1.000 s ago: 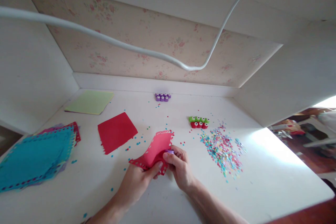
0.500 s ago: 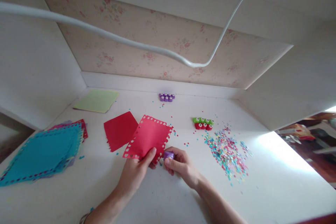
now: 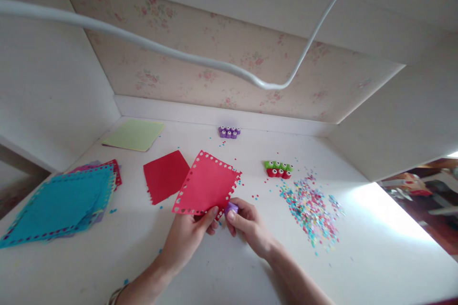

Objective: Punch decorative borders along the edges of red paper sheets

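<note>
The red sheet is held at the centre here, tilted, its edges lined with punched holes. Its lower edge is pinched by the left hand at seven o'clock, thumb pressed on top, fingers clamped underneath. And at four o'clock, a purple punch is gripped by the right hand, thumb and fingers closed around it, right by the sheet's edge; whether any paper is caught inside the punch cannot be told.

Round the clock from the sheet: at nine, a dark red paper is seen lying flat, partly overlapped in view, with a blue-topped stack farther out. At ten, pale green paper is laid towards the back. At one, purple punches are bunched near the wall. At three, green punches and red punches are lined up, and beyond them confetti is strewn across the white table.
</note>
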Action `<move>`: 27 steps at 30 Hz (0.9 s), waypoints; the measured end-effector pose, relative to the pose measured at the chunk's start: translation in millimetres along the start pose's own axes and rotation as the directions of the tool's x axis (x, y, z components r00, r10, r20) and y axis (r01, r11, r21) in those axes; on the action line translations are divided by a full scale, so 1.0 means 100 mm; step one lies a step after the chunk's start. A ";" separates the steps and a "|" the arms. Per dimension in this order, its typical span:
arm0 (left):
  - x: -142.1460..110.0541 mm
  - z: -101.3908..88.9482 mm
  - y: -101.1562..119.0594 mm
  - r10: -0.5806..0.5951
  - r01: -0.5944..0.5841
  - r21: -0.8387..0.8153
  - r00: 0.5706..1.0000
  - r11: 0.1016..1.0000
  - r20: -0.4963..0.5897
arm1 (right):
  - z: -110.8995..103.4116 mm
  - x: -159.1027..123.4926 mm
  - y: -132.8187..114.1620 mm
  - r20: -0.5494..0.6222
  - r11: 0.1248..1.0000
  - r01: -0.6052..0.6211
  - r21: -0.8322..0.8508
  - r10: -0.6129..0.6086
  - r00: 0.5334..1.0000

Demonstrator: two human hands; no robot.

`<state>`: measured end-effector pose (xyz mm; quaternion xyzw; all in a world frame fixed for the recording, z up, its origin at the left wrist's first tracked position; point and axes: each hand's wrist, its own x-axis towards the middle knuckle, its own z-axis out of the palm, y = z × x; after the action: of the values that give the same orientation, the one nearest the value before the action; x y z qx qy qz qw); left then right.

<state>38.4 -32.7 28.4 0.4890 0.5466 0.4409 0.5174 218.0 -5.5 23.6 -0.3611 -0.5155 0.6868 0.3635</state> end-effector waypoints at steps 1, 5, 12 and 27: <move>-0.01 0.00 0.01 0.020 -0.019 0.040 1.000 0.999 -0.019 | 0.00 0.00 0.01 -0.001 1.000 0.002 0.007 -0.002 1.000; -0.04 0.00 0.02 0.108 -0.089 0.199 0.990 0.976 -0.091 | -0.02 0.00 0.03 0.004 1.000 0.012 0.028 -0.012 1.000; -0.02 -0.02 0.00 0.270 -0.218 0.387 0.959 0.896 -0.083 | -0.01 0.00 0.04 0.004 1.000 -0.016 0.000 0.016 1.000; -0.04 -0.04 0.03 0.316 -0.276 0.389 0.948 0.879 -0.042 | -0.05 -0.02 0.07 -0.009 0.999 -0.028 -0.022 0.028 1.000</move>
<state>34.6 -36.0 32.5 0.6336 0.5662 0.4258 0.3108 222.3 -6.7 15.8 -0.3751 -0.5164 0.6845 0.3522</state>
